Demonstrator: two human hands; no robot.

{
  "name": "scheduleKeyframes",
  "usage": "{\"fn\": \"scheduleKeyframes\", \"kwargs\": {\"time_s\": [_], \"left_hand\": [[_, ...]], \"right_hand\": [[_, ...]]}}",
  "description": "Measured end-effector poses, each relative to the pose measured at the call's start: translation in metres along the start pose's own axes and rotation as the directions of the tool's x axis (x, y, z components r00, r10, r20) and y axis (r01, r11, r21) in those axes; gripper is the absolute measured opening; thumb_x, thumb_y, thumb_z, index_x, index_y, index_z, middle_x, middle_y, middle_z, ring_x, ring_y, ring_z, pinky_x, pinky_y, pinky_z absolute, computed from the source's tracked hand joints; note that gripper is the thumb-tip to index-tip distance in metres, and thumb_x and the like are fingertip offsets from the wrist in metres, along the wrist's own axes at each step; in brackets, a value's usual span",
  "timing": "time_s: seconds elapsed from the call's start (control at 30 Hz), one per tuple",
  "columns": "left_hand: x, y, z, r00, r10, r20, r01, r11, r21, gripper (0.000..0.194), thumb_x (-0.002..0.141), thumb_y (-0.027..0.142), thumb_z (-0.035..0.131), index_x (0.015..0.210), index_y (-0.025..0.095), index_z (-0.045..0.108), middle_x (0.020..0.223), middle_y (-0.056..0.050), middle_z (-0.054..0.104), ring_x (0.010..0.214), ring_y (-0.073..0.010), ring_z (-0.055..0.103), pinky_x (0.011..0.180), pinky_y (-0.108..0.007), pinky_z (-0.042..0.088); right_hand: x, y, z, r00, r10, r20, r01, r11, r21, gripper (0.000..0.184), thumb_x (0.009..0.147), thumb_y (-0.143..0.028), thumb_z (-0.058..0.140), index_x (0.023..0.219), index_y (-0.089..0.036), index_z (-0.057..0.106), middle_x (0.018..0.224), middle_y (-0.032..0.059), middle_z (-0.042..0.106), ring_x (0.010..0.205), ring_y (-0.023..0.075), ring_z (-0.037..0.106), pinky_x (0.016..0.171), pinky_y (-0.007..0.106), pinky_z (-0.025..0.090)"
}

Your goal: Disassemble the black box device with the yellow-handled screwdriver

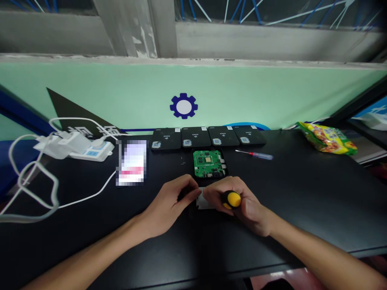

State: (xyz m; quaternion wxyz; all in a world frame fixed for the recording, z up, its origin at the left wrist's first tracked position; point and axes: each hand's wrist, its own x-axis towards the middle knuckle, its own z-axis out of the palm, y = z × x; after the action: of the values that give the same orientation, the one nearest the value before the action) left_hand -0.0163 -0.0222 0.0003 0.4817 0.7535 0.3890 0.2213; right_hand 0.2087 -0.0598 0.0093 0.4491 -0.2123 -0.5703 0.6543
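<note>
My right hand (242,205) is wrapped round a screwdriver with a black and yellow handle (234,199); its tip is hidden by the fingers. Under that hand lies a silver metal plate (204,202), partly covered. At the plate's upper left edge, the thumb and forefinger of my left hand (173,199) come together in a pinch, and whatever they hold is too small to make out. Just beyond both hands sits an open black case with a green circuit board (208,163) in it. A few tiny screws (183,163) lie to the left of the case.
Several flat black boxes (166,139) stand in a row at the back. A second screwdriver with a clear handle (261,156) lies to the right. On the left are a blurred-out phone (132,161), a power strip (99,151) and looped white cables. A yellow-green snack bag (328,139) rests far right.
</note>
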Motion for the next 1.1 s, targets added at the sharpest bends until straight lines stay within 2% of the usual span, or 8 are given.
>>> {"fn": "scheduleKeyframes", "kwargs": {"time_s": [0.3, 0.63, 0.8, 0.9, 1.0, 1.03, 1.1], "left_hand": [[0.0, -0.001, 0.001, 1.0, 0.013, -0.007, -0.013, 1.0, 0.005, 0.028, 0.112, 0.043, 0.058, 0.097, 0.022, 0.066, 0.088, 0.002, 0.066, 0.081, -0.0165, 0.06, 0.072, -0.029, 0.044], [0.0, 0.004, -0.001, 0.999, 0.041, -0.023, -0.041, 0.999, -0.001, 0.027, 0.111, 0.04, 0.059, 0.094, 0.021, 0.065, 0.086, 0.002, 0.064, 0.078, -0.0159, 0.058, 0.07, -0.028, 0.043], [0.0, 0.0, -0.001, 0.998, 0.069, -0.012, -0.069, 0.998, -0.006, 0.026, 0.111, 0.04, 0.06, 0.095, 0.021, 0.065, 0.087, 0.002, 0.064, 0.08, -0.0159, 0.058, 0.072, -0.028, 0.043], [0.0, -0.002, 0.0, 0.996, 0.091, -0.004, -0.091, 0.996, 0.017, 0.025, 0.113, 0.039, 0.059, 0.097, 0.021, 0.065, 0.09, 0.002, 0.065, 0.081, -0.0151, 0.058, 0.071, -0.028, 0.043], [0.001, -0.003, 0.001, 0.995, 0.104, -0.001, -0.104, 0.994, 0.028, 0.024, 0.113, 0.039, 0.06, 0.098, 0.022, 0.065, 0.09, 0.003, 0.065, 0.081, -0.0143, 0.058, 0.072, -0.027, 0.043], [0.001, -0.003, 0.001, 0.995, 0.104, 0.0, -0.104, 0.994, 0.024, 0.024, 0.113, 0.039, 0.06, 0.098, 0.022, 0.065, 0.091, 0.003, 0.065, 0.082, -0.0141, 0.058, 0.072, -0.027, 0.043], [0.001, -0.003, 0.001, 0.995, 0.099, 0.003, -0.099, 0.995, 0.019, 0.023, 0.112, 0.039, 0.062, 0.098, 0.022, 0.066, 0.091, 0.003, 0.066, 0.083, -0.0141, 0.059, 0.074, -0.027, 0.044]], "right_hand": [[-0.001, 0.0, 0.001, 1.0, 0.018, 0.005, -0.018, 1.0, -0.008, 0.064, 0.094, -0.077, 0.066, 0.068, -0.022, 0.047, 0.065, -0.0019, 0.036, 0.061, 0.0156, 0.027, 0.063, 0.035, 0.017], [0.0, -0.002, 0.005, 1.0, 0.004, -0.001, -0.004, 0.997, -0.072, 0.06, 0.1, -0.071, 0.062, 0.069, -0.022, 0.045, 0.067, -0.0028, 0.033, 0.063, 0.0149, 0.026, 0.061, 0.034, 0.019], [0.0, -0.004, 0.008, 0.995, -0.082, 0.049, 0.09, 0.977, -0.194, 0.05, 0.102, -0.059, 0.065, 0.073, -0.021, 0.052, 0.067, -0.0036, 0.04, 0.061, 0.0134, 0.031, 0.06, 0.033, 0.023], [0.003, -0.002, 0.014, 0.965, -0.193, 0.177, 0.251, 0.874, -0.415, 0.048, 0.098, -0.057, 0.068, 0.072, -0.021, 0.051, 0.065, -0.0048, 0.041, 0.059, 0.0126, 0.032, 0.058, 0.032, 0.021], [0.001, 0.005, 0.025, 0.9, -0.253, 0.354, 0.432, 0.619, -0.656, 0.053, 0.099, -0.061, 0.067, 0.069, -0.022, 0.047, 0.064, -0.0045, 0.041, 0.058, 0.0141, 0.033, 0.057, 0.034, 0.018], [-0.001, 0.008, 0.028, 0.871, -0.245, 0.427, 0.488, 0.548, -0.68, 0.051, 0.101, -0.059, 0.065, 0.069, -0.022, 0.048, 0.064, -0.0039, 0.043, 0.058, 0.0149, 0.035, 0.057, 0.034, 0.018], [-0.006, 0.015, 0.034, 0.83, -0.25, 0.499, 0.55, 0.515, -0.658, 0.042, 0.101, -0.051, 0.066, 0.073, -0.022, 0.054, 0.067, -0.0032, 0.047, 0.058, 0.0157, 0.035, 0.055, 0.034, 0.019]]}}
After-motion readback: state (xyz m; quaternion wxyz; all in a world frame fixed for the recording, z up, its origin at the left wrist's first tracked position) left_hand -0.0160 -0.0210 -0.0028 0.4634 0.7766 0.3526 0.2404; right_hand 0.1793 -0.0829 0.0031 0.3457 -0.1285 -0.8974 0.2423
